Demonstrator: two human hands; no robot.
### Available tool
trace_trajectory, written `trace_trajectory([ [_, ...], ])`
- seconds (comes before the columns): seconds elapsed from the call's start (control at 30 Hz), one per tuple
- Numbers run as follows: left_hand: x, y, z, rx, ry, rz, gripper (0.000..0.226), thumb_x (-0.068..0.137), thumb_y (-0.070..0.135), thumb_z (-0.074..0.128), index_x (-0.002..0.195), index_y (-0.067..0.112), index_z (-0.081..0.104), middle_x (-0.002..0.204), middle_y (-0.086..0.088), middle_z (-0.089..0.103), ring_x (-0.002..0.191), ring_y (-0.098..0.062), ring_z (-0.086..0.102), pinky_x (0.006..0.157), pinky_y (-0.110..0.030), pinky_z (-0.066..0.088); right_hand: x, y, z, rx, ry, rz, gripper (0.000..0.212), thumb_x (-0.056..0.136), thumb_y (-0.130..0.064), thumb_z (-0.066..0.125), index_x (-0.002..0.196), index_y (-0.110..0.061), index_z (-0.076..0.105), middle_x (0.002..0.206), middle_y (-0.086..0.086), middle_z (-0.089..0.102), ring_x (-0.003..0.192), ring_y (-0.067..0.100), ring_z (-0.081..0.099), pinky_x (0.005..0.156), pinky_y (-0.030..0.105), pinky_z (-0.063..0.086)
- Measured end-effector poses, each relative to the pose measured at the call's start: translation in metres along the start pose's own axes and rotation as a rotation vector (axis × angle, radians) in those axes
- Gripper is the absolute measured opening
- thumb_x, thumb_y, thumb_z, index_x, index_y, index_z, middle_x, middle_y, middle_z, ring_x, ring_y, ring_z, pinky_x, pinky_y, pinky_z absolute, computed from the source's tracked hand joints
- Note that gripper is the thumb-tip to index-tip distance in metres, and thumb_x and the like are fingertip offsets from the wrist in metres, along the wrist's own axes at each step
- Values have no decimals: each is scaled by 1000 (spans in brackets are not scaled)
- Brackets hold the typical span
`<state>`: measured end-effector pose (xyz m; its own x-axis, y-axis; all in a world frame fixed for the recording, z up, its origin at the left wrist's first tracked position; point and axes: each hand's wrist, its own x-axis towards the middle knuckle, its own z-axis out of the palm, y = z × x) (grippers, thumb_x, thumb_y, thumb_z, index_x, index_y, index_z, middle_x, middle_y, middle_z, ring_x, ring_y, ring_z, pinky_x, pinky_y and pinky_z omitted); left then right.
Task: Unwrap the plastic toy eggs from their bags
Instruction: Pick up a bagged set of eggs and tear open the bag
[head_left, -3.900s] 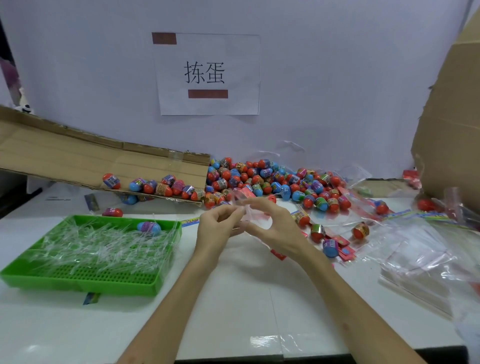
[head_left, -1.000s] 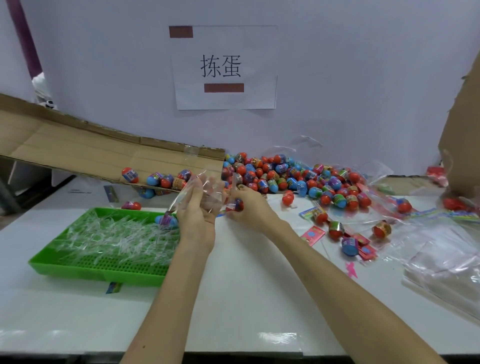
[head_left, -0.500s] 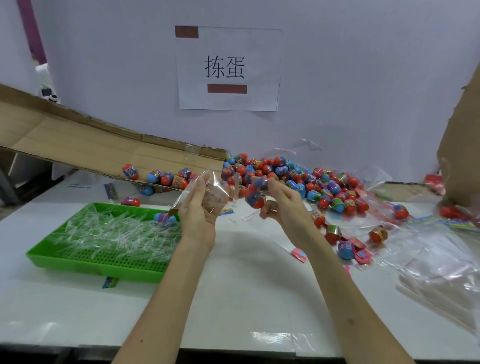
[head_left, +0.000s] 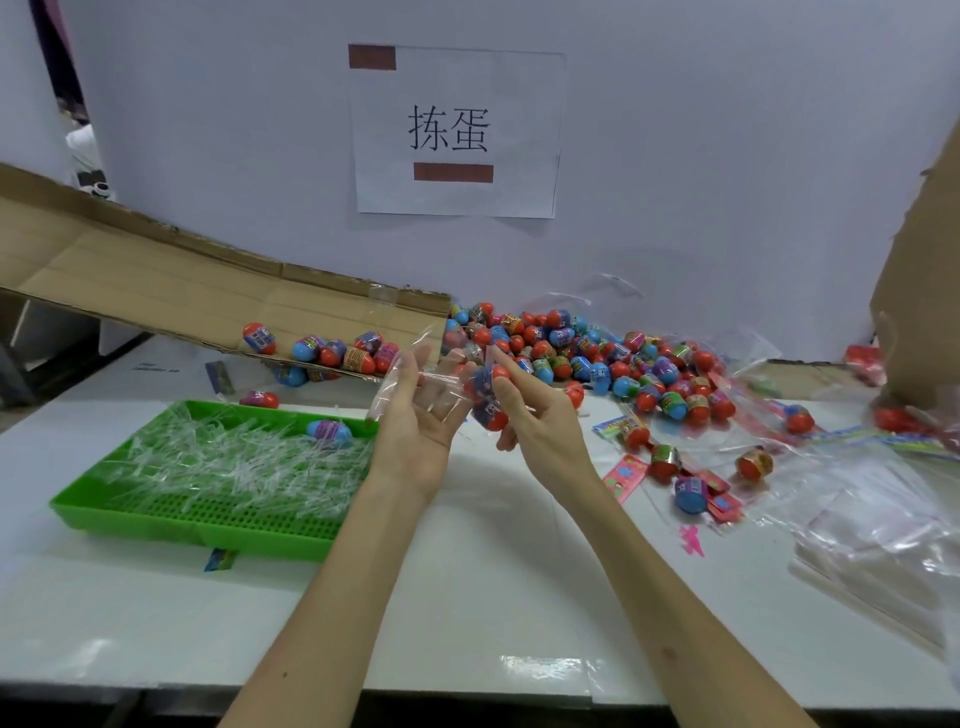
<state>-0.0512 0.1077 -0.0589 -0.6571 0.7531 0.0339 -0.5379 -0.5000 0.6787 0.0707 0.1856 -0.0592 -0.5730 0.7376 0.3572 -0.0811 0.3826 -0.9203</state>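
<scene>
My left hand (head_left: 415, 426) holds up a clear plastic bag (head_left: 410, 371) above the table, fingers and thumb around its lower part. Just to its right, my right hand (head_left: 535, 421) grips two red-and-blue toy eggs (head_left: 488, 395), one above the other, at the bag's right edge. A large pile of red and blue eggs (head_left: 597, 353) lies behind my hands against the wall. More eggs (head_left: 332, 351) rest on the edge of a cardboard flap (head_left: 156, 280) at the left.
A green tray (head_left: 197, 525) filled with clear plastic strips and one blue egg (head_left: 330, 431) sits at the left. Loose eggs, pink cards and empty clear bags (head_left: 872, 525) are strewn at the right. A cardboard box (head_left: 924, 291) stands far right.
My right hand has drawn back close to the left hand, and it now grips two eggs at the bag's edge. The left hand still holds the bag up.
</scene>
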Motion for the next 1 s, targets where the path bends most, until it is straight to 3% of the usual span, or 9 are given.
trace_trajectory([
  [0.27,-3,-2,3,14,-79,-29,37,102,40,52,126,15,65,127,-12,72,117,-31,69,91,-38,61,1,8,1,-57,-74,46,41,107,-43,46,147,-49,41,110,-4,73,53,13,61,56,23,52],
  [0.4,-2,-2,3,21,-115,-53,31,109,27,46,133,15,61,134,-13,68,113,-28,71,88,-37,60,2,8,1,-39,-74,79,47,105,-45,49,151,-38,42,105,-2,70,54,15,63,55,25,53],
  [0.53,-1,-3,2,42,-147,-31,27,108,16,47,132,16,60,129,-13,71,105,-29,72,100,-42,56,2,4,-2,-4,29,111,33,101,-38,61,123,-19,46,105,6,70,47,11,57,49,23,49],
  [0.67,-2,-4,0,46,-160,-65,36,106,14,49,142,15,54,134,-11,69,109,-26,71,101,-39,54,2,2,-4,-30,85,36,17,99,-26,66,100,-21,50,99,7,69,49,2,58,45,22,46],
  [0.8,-2,-5,2,61,-146,-63,43,98,17,59,140,9,57,130,-13,70,114,-26,69,99,-36,56,1,3,-5,-88,69,-26,2,98,-19,69,98,-20,67,94,0,72,57,3,61,44,25,48],
  [1.0,-4,-6,5,52,-118,-64,46,97,22,62,141,9,60,138,-20,64,129,-32,61,106,-41,53,1,7,-2,-143,85,-43,18,100,-17,64,107,-25,78,100,-20,73,55,5,58,45,24,48],
])
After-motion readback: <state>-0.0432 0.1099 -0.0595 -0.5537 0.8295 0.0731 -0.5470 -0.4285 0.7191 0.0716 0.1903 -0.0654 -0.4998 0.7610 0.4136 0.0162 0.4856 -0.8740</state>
